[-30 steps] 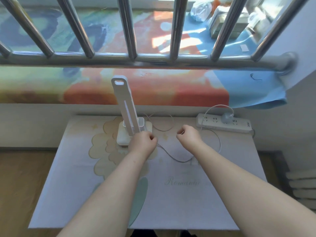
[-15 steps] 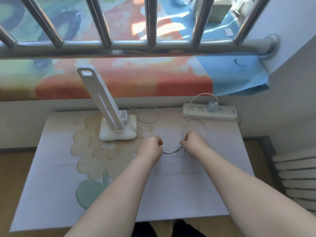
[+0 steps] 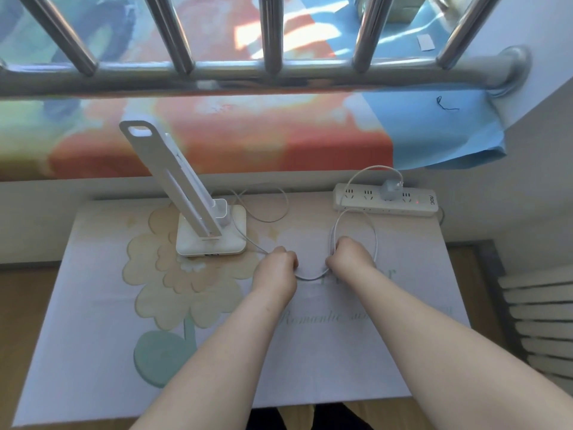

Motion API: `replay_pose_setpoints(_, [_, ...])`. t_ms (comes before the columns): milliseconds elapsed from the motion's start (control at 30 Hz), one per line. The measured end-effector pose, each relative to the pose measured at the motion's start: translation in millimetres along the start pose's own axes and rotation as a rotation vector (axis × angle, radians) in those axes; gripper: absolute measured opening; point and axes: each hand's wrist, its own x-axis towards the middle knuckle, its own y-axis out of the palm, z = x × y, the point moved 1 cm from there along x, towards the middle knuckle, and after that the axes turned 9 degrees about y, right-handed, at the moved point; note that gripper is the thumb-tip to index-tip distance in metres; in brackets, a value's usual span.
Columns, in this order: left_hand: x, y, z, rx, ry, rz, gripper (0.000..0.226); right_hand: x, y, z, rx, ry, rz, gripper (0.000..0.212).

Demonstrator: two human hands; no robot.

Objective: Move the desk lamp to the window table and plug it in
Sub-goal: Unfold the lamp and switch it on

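A white desk lamp (image 3: pixel 198 209) stands folded on its square base at the back left of the small table (image 3: pixel 93 352) under the window. Its thin white cable (image 3: pixel 310 277) runs from the base across the tabletop in loops to a grey plug (image 3: pixel 388 189) seated in a white power strip (image 3: pixel 384 201) at the back right. My left hand (image 3: pixel 279 268) and my right hand (image 3: pixel 350 254) are both closed on the cable in the middle of the table, a short sag of cable between them.
Steel window bars (image 3: pixel 273 72) cross above the table. A colourful cloth (image 3: pixel 217 141) covers the sill and a blue sheet (image 3: pixel 440 131) hangs at its right. The tabletop carries a flower-print cover. A ribbed white object (image 3: pixel 539 315) stands on the floor to the right.
My hands left the lamp base and drew back toward me along the cable, coming closer together. The view shifted, so the lamp now appears further left.
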Motion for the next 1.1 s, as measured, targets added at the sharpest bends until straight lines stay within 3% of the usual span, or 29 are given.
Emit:
replay_pose_setpoints(433, [10.5, -15.0, -1.0, 0.181, 0.054, -0.038, 0.03, 4.1, -6.5, 36.7, 0.038, -0.111, -0.013, 0.011])
replay_pose_setpoints(733, [26.7, -28.3, 15.9, 0.115, 0.06, -0.097, 0.023, 9.5, -14.6, 85.3, 0.499, -0.169, 0.115, 0.012])
replay_pose_setpoints(833, [29.7, -33.6, 25.2, 0.101, 0.027, -0.117, 0.025, 10.6, -22.5, 99.7, 0.486, -0.233, 0.118, 0.024])
replay_pose_setpoints(967, [29.5, -39.3, 36.8, 0.109, 0.017, -0.136, 0.024, 11.9, -32.7, 112.8, 0.415, -0.323, 0.113, 0.022])
replay_pose_setpoints(1100, [27.6, -40.9, 39.6, 0.097, 0.014, -0.127, 0.028, 14.4, -37.2, 112.1, 0.184, -0.317, 0.055, 0.027])
